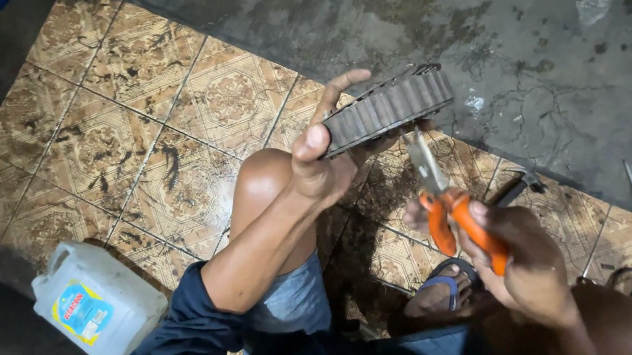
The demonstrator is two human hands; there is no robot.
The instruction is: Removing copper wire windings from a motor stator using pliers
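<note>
Toothed belt [390,110] looks stiff yet bendable, best held by its edges. Left hand [325,152] clasps it; right hand [527,258] grips orange-handled scissors [446,199].

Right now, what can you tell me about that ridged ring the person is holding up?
The toothed belt is a dark, rubbery-looking loop with even ridges across its outer face, folded flat and held tilted above the tiled floor. The left hand grips its lower end, thumb on the near side, fingers behind. The right hand holds orange-handled scissors whose blades reach up to the belt's underside. It looks worn and dusty; its inner face is mostly hidden.
</note>
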